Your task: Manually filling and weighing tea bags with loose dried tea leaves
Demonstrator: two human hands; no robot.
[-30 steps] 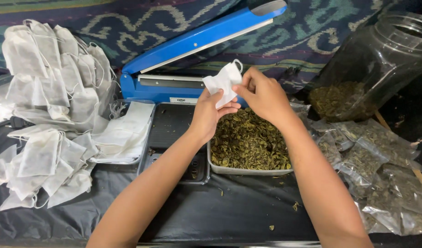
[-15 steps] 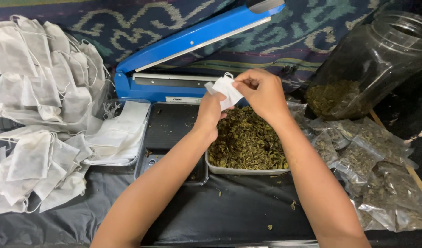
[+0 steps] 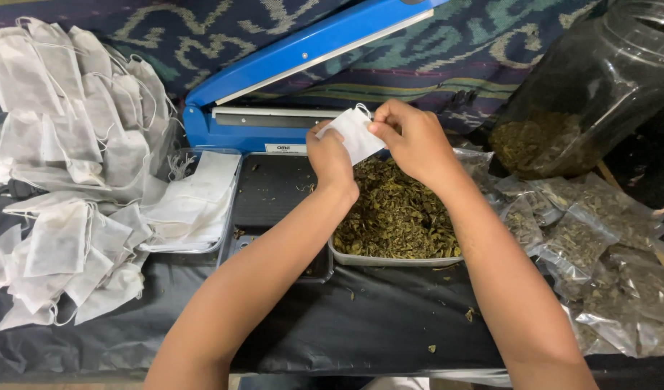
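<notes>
A small white drawstring filter bag (image 3: 355, 134) is pinched between both hands above a tray of dried green leaves (image 3: 394, 208). My left hand (image 3: 331, 160) grips the bag's left edge. My right hand (image 3: 411, 141) grips its upper right edge by the string loop. The tray's grey rim (image 3: 389, 260) shows at the front. Right behind the hands stands a blue heat sealer (image 3: 274, 119) with its arm raised.
A heap of filled white bags (image 3: 64, 166) covers the left. A clear tray with flat empty bags (image 3: 194, 206) and a black scale (image 3: 270, 198) lie left of the leaves. A tilted clear jar (image 3: 584, 94) and sealed clear pouches (image 3: 599, 260) sit right.
Both hands have kept hold of the white bag and shifted it slightly lower and flatter in front of the sealer. The view has moved a little.
</notes>
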